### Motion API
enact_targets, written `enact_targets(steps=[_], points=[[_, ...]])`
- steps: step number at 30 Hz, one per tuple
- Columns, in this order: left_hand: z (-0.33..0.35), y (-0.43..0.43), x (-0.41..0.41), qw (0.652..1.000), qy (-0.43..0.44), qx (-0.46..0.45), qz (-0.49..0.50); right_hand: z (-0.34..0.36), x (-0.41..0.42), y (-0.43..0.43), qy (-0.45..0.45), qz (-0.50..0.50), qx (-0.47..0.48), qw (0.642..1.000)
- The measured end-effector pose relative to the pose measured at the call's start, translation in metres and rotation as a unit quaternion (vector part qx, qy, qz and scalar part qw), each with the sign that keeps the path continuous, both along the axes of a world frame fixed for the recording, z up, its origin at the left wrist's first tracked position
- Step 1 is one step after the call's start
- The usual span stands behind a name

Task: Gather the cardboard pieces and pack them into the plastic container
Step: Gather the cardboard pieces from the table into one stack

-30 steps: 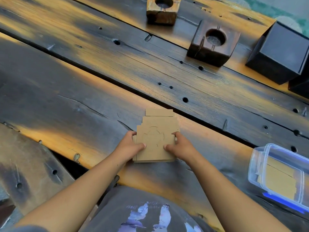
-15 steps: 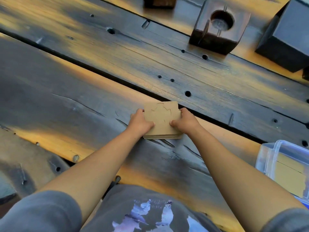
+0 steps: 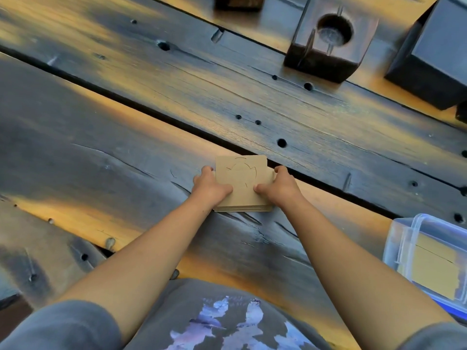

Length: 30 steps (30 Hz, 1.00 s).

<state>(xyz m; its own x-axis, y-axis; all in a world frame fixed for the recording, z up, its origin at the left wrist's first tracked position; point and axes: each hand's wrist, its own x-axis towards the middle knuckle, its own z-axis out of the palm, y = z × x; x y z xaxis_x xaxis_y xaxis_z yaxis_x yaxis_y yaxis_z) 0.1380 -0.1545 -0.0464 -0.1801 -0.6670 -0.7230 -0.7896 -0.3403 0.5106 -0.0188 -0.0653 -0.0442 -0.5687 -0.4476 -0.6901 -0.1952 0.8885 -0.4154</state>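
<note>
A stack of tan cardboard pieces (image 3: pixel 242 181) with a curved cut-out on the top sheet lies on the dark wooden table, squared into a neat pile. My left hand (image 3: pixel 209 189) grips its left edge and my right hand (image 3: pixel 279 188) grips its right edge, thumbs on top. The clear plastic container (image 3: pixel 404 248) with a blue base sits at the right edge of the view, open, with cardboard pieces (image 3: pixel 434 269) inside it.
A dark wooden block (image 3: pixel 328 54) with a round hole stands at the back, a black box (image 3: pixel 432 54) to its right. Another block (image 3: pixel 237 2) peeks in at the top. A deep gap (image 3: pixel 151 104) runs between the planks.
The spread pieces, with one sticking out at the far end, have been pushed together into one squared stack. Both hands shifted from the near edge to the stack's sides.
</note>
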Motion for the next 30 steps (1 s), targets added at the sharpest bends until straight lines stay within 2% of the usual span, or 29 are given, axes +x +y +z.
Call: enact_targets(steps=[5,14,21,26,30], points=[[0.007,0.007,0.010,0.976,0.086,0.160,0.123,-0.002,0.010,0.013,-0.064,-0.079,-0.027,0.995],[0.015,0.028,0.043,0.970,0.101,0.209,0.074,0.000,0.042,0.062,-0.174,-0.184,-0.043,0.966],[0.019,0.052,0.076,0.962,0.126,0.239,0.046,0.015,0.068,0.092,-0.172,-0.178,-0.044,0.968],[0.028,0.058,0.078,0.956,0.158,0.246,0.020,0.030,0.076,0.110,-0.135,-0.199,-0.075,0.968],[0.031,0.066,0.067,0.956,0.169,0.235,-0.041,0.042,0.078,0.128,-0.096,-0.216,-0.091,0.967]])
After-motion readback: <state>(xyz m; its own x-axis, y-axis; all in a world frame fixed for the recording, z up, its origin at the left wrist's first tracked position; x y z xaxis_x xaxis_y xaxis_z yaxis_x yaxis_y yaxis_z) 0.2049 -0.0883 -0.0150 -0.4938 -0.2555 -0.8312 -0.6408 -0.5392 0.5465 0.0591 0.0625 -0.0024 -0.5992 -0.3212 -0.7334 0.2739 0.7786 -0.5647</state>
